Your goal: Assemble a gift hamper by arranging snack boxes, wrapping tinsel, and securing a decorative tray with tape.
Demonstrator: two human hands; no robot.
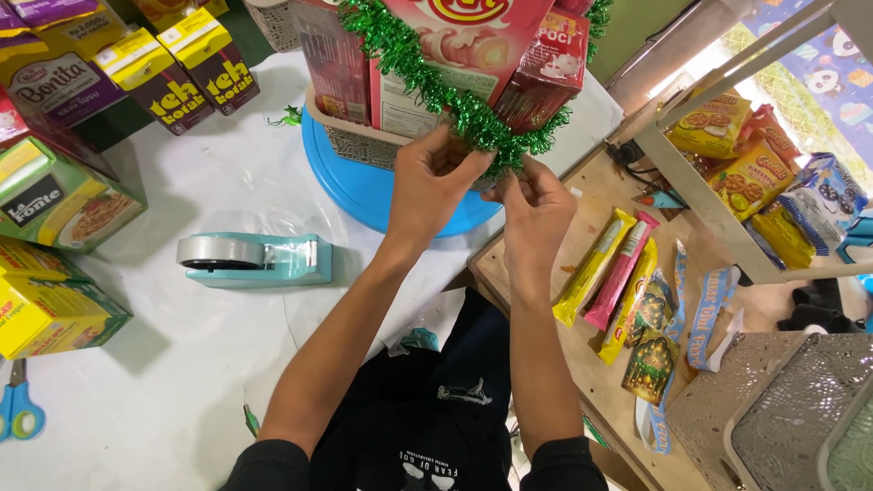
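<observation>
A green tinsel garland (427,77) runs around a beige basket (359,141) packed with red snack boxes (473,41). The basket stands on a round blue turntable (364,195). My left hand (435,177) pinches the tinsel at the basket's front rim. Just to its right, my right hand (535,205) pinches the same strand, fingertips almost touching the left hand's.
A teal tape dispenser (250,259) lies on the white sheet at left. Dark drink cartons (182,77), green and yellow food boxes (55,200) and blue scissors (18,414) sit further left. Snack sachets (618,277) lie on the wooden board (509,273) at right, near a white shelf (700,195) and beige baskets (791,414).
</observation>
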